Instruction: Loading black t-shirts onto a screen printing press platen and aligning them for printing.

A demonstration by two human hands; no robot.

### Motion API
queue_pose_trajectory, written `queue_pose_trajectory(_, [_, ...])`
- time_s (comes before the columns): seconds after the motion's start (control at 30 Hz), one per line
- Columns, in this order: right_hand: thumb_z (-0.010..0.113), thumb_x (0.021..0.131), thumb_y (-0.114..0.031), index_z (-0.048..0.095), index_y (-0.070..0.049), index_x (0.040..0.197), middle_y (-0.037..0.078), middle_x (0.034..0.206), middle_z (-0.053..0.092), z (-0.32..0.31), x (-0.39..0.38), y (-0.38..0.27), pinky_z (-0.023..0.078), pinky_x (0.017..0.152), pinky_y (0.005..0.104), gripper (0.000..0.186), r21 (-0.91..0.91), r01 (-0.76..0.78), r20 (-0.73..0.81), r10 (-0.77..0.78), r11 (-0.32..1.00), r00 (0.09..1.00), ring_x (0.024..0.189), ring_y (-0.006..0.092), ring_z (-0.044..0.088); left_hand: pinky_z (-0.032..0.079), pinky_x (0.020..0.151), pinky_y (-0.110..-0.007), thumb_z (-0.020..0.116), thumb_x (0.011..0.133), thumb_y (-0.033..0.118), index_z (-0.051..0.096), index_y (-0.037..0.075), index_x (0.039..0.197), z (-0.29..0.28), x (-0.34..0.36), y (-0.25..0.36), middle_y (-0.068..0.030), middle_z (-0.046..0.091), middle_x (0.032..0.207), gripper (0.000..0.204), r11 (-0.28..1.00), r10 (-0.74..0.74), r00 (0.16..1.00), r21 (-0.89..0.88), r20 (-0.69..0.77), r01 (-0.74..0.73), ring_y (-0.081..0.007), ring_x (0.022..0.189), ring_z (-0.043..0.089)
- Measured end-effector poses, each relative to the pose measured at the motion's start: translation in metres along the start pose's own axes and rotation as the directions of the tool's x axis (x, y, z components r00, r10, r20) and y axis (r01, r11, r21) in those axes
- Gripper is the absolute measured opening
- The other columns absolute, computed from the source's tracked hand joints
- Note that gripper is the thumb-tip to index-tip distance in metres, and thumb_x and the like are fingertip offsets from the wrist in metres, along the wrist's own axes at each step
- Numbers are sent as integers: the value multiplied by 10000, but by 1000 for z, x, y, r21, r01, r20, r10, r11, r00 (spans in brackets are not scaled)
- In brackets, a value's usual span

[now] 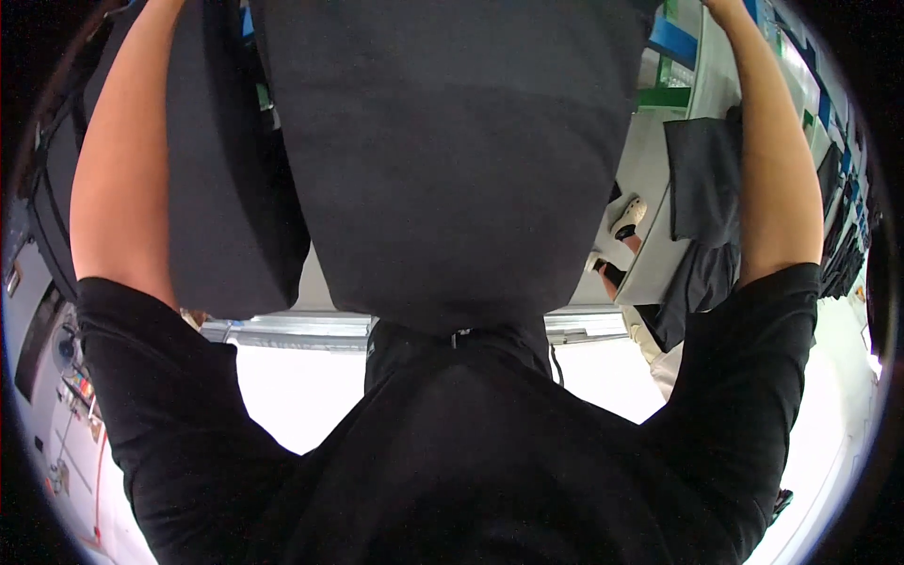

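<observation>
A wide dark grey piece of cloth (452,160) hangs in front of my body, running from the upper edge of the head view down to about my waist. Both my bare forearms reach up along its sides, the left one farther from it. My hands lie beyond the upper edge, so their fingers and any hold on the cloth are hidden. Beside my left forearm hangs another dark grey cloth (212,179), partly behind that arm. Close to my right forearm, a smaller dark cloth piece (704,179) drapes over a pale surface.
The pale grey work surface (650,264) runs along the right, with blue (674,42) and green bars (664,97) above it. A person's foot in a beige clog (629,218) shows past the cloth. Many dark garments (847,235) hang at the far right. A fan (68,347) stands at far left.
</observation>
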State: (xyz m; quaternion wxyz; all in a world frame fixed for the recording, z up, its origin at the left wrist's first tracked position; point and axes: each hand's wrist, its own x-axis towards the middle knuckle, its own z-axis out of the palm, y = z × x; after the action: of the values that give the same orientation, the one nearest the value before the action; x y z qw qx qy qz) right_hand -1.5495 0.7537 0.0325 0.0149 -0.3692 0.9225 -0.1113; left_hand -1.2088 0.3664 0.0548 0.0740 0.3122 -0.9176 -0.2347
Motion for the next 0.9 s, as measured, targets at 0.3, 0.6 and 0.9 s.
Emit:
queue_pose_trajectory(0.3, [593,773,-146,716,80,966,337,948,694,50,66,0,557,784,483,321,231,-232,30,231,945,972,970,441,702,492,930,-408,683,877,424,722,130,1201,43,71,-83,-152,727,1132,439,943,-139,990,301,-20,139,-322,1098,668])
queue_pose_trajectory(0.6, [561,763,-61,699,-37,1057,234,1035,661,67,11,21,499,924,476,325,304,134,-422,7,943,906,1041,436,608,520,901,-416,666,902,335,699,91,1181,50,14,-48,-194,720,1097,372,974,-30,975,212,-222,78,-355,1073,685])
queue_pose_trajectory(0.9, [691,893,-151,560,-40,1387,203,1460,519,22,-348,-10,373,1162,403,523,618,-119,-41,183,777,982,1387,333,475,400,1127,-398,577,1027,144,461,-76,1442,37,-345,15,-214,477,1505,484,829,-254,965,-529,-64,183,-302,1366,498])
